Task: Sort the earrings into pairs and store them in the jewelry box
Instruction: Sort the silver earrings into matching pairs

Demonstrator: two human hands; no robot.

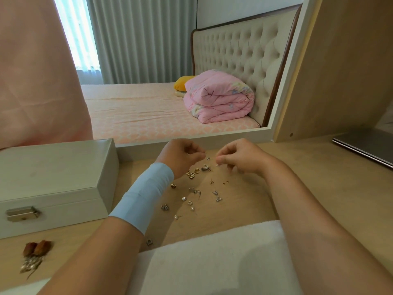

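Above loose earrings (196, 190) scattered on the tabletop (297, 173), your left hand (180, 155) and right hand (240, 158) are curled as if pinching studs, too small to confirm; pairing seems underway, and the closed jewelry box (53, 177) by your left forearm likely needs opening next.

Tabletop (297, 177): pale wood-grain, matt, smooth. Jewelry box (53, 173): white leather-look skin w/ fine grain, slight sheen; clasp (23, 213) brushed silver metal. Earrings (197, 191): shiny metal, silver & gold tone, a few w/ pearly beads. Towel (212, 262): white fluffy cloth, matt. Wrist wrap (142, 196): pale blue, smooth; fabric or tape, can't tell. Mirror (148, 107): glossy glass, white matt frame. Laptop (361, 143): grey metal, satin. Dried roses (38, 248): papery, dull.
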